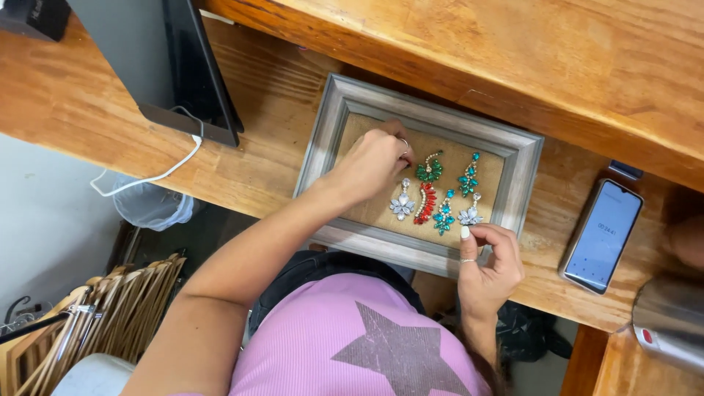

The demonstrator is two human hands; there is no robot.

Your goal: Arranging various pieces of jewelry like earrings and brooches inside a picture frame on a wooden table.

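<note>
Left hand (374,163) fingers curl closed, pressing the burlap inside the grey frame (523,158) on the desk (279,95), while right hand (490,258) pinches a silver jewelled piece (470,215) at its lower edge.

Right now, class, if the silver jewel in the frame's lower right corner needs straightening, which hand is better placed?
The right hand: its fingertips sit right beside the silver jewel. The left hand is bunched at the upper left of the frame, with the other jewels between.
</note>
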